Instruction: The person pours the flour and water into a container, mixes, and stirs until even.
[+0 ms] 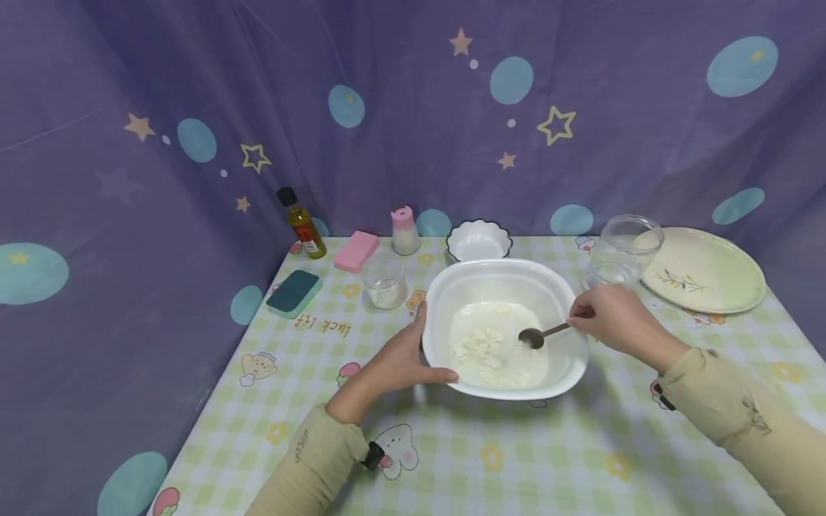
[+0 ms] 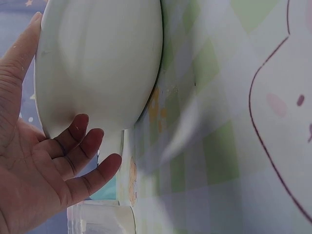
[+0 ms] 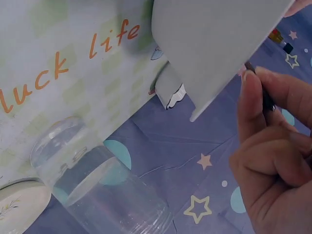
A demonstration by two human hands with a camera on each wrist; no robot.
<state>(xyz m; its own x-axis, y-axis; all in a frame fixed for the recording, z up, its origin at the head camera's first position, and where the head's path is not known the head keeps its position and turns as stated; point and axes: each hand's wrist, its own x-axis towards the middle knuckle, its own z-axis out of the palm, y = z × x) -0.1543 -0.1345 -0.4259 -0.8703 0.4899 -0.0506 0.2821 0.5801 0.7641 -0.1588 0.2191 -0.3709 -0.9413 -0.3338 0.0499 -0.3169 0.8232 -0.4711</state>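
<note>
A large white plastic mixing bowl (image 1: 506, 287) stands on the table (image 1: 581, 459), which is covered by a green-and-white checked cloth with cartoon prints. In the bowl lie a milky liquid and pale lumps of flour (image 1: 480, 347).

The left hand (image 1: 403, 358) is spread wide against the bowl's near left wall, thumb up at the rim and fingers (image 2: 80, 148) nearly straight, resting under the curve of the wall; it steadies the bowl rather than grips it.

The right hand (image 1: 613, 315) is closed around the handle of a small dark metal spoon (image 1: 538, 335), thumb and curled fingers (image 3: 273, 146) pinching it at the bowl's right rim. The spoon's head sits in the liquid near the middle of the bowl.

Just behind the right hand stands a clear glass jar (image 1: 622, 251), holding a little water, and beside it a round cream plate with a leaf print (image 1: 706, 272). Behind the bowl is a small scalloped white dish (image 1: 479, 240).
</note>
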